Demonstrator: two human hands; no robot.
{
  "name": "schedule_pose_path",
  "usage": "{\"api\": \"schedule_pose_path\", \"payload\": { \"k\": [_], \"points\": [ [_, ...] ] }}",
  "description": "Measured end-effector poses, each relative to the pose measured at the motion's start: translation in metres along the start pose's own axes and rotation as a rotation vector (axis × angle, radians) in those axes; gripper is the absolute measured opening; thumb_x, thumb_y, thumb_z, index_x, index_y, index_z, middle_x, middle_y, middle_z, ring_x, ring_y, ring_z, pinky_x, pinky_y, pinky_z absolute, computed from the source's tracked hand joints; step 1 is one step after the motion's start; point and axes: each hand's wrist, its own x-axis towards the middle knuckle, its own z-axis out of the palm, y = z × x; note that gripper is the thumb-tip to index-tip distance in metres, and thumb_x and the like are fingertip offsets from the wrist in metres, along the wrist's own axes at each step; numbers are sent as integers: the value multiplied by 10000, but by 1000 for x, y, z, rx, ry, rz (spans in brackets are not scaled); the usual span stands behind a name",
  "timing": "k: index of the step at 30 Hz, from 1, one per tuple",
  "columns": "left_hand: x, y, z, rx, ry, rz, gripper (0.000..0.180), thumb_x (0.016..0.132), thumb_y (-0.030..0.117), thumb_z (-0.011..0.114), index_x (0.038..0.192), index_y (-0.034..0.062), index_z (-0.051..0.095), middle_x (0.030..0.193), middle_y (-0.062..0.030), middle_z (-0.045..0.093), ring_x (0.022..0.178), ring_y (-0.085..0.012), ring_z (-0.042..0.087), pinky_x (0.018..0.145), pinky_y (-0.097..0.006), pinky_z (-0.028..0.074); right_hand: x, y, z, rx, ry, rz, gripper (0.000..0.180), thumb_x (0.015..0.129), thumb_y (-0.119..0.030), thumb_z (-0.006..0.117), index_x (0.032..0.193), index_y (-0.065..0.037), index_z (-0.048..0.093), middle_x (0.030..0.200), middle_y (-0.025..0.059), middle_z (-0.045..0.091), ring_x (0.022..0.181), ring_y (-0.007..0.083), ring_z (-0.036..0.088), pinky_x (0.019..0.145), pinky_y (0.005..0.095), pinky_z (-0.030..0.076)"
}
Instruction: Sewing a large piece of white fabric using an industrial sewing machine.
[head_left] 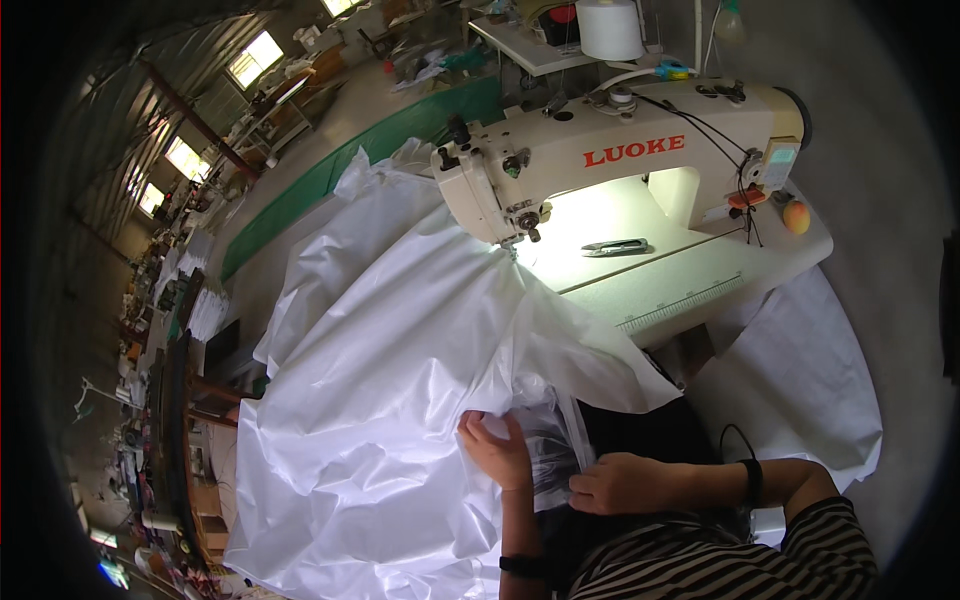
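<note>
left hand (497,455): grip pinching white sheeting (390,360) | right hand (622,484): grip pinching translucent film (548,445) edge, gap between hands | sheeting overhangs surface (690,285) edge | thread snips (615,247) beneath sewing-machine arm (620,125)

lettering: a single word in large, bold red capitals (634,151) stands on the side of the pale sewing machine (560,145), along its arm above the lit opening. it is legible in full and rises slightly toward the right.

scale: a printed ruler (682,299) of fine dark ticks runs near the front edge of the desk (745,292), with small figures beside it; the figures are too small to read with certainty.

display: a small greenish screen (783,155) sits at the machine's right end; any characters on it cannot be made out.
</note>
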Motion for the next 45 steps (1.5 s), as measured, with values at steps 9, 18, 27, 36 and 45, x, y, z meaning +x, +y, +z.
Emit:
{"api": "schedule_pose_path", "payload": {
  "k": [9, 18, 27, 36, 45],
  "points": [
    [5, 62, -133, -465, -766, -330, 187, 846, 52, 615, 1009, -8, 545, 581, -99, 592, 487, -229, 579, 515, -309, 469, -17, -21, -29, 204, 314, -52, 184, 838, -157, 661, 1002, -75, 649, 989, 57, 610, 906, 171, 648, 779, 290, 553],
    [-30, 67, -130, -639, -878, -176, 221, 872, 43, 621, 1078, -12, 563, 713, -80, 664, 646, -129, 640, 578, -283, 497, -7, -33, -18, 355, 421, -128, 228, 872, -162, 646, 1083, -78, 651, 1063, 63, 594, 1047, 206, 622, 868, 328, 561],
    [-25, 105, -126, -534, -686, -447, 260, 895, 107, 683, 1096, -31, 594, 815, -97, 706, 682, -118, 640, 614, -265, 501, -70, -13, -11, 562, 845, 442, 212, 775, -114, 801, 917, -108, 644, 894, 31, 654, 757, 197, 648, 686, 306, 534],
    [-20, 112, -125, -565, -674, -461, 143, 963, 98, 577, 1022, -21, 630, 798, -49, 668, 708, -85, 590, 630, -254, 491, -60, 39, 1, 160, 836, 563, 356, 795, -187, 776, 1122, -139, 646, 1046, 6, 613, 951, 187, 616, 932, 352, 478],
    [-16, 120, -119, -501, -643, -276, 158, 960, 101, 556, 1041, -18, 621, 780, -112, 663, 681, -137, 622, 631, -300, 512, -13, 24, -13, -56, 757, 191, 249, 759, -164, 709, 1004, -203, 730, 865, -53, 568, 809, 87, 606, 938, 331, 530]
  ]
}}
